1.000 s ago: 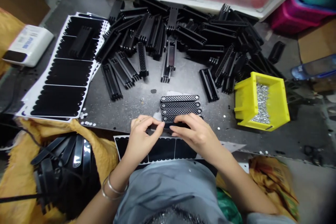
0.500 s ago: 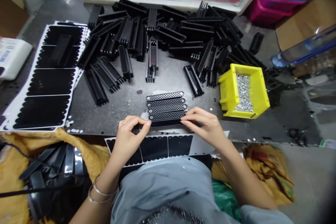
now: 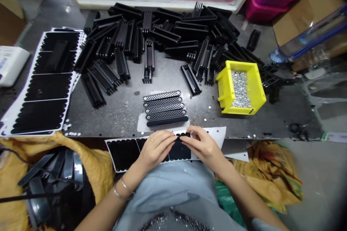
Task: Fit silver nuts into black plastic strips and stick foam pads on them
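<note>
Both my hands meet at the top edge of a white sheet of black strip stickers (image 3: 123, 155), which lies at the table's front edge against my lap. My left hand (image 3: 158, 148) is closed, thumb and fingertips pinching the end of a black sticker. My right hand (image 3: 204, 148) pinches the same sticker's other end; the fingers partly cover it. Just beyond lies a row of several black plastic bars (image 3: 165, 107) with lattice faces and silvery spots at their ends. The nearest bar (image 3: 167, 121) shows a smooth black top. Under the row is a pale sheet (image 3: 141, 124).
A heap of black slotted plastic parts (image 3: 162, 34) covers the table's back. At right stands a yellow bin (image 3: 221, 90) of small silvery pieces. More sticker sheets (image 3: 46, 86) lie at left. A yellow sack (image 3: 100, 166) of dark parts hangs below.
Both hands have left the nearest bar's ends and come together lower, at the sticker sheet. That bar now lies free with its smooth top showing. The camera view has shifted slightly.
</note>
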A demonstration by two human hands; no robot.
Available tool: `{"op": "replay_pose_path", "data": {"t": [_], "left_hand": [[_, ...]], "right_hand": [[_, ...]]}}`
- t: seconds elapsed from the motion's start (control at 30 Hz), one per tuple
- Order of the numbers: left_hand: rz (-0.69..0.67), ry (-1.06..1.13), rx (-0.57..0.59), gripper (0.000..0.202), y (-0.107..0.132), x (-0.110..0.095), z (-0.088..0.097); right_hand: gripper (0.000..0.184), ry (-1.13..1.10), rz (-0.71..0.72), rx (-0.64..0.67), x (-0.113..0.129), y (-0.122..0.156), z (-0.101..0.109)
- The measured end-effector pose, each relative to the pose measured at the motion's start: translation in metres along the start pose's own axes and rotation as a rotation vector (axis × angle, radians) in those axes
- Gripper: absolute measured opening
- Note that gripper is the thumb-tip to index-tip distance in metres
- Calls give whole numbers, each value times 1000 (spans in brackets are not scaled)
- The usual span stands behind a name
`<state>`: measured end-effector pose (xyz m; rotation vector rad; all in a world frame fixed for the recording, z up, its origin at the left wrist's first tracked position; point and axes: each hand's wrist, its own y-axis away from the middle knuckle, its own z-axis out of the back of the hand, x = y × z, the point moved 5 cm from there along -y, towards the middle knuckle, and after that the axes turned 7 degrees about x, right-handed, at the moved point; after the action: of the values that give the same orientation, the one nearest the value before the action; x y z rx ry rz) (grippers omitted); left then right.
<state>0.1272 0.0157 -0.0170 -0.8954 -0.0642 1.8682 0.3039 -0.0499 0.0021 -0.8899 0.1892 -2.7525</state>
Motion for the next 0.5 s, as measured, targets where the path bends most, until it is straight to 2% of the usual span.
{"op": "replay_pose_path", "data": {"t": [0.13, 0.2, 0.23, 0.27, 0.33, 0.37, 0.43, 0.5], "left_hand": [[-7, 12, -8, 36, -1, 2, 3], [4, 24, -22, 36, 0, 2, 4], [13, 33, -25, 36, 0, 2, 3], [24, 45, -27, 35, 0, 2, 2], [34, 65, -32, 35, 1, 2, 0], [29, 69, -32, 34, 1, 1, -1], [6, 72, -34, 32, 0, -3, 2], [-18, 67, -65, 29, -2, -8, 13]], "right_hand": [[36, -90, -30, -9, -5, 0, 5], [22, -242, -34, 31, -7, 3, 14], [11, -352, -49, 89, -8, 5, 18], [10, -482, -71, 158, -10, 8, 23], [33, -779, -130, 203, -12, 10, 37], [38, -915, -161, 159, -13, 7, 45], [32, -1044, -208, -5, -14, -6, 59], [16, -870, -227, -71, -7, -29, 59]]}}
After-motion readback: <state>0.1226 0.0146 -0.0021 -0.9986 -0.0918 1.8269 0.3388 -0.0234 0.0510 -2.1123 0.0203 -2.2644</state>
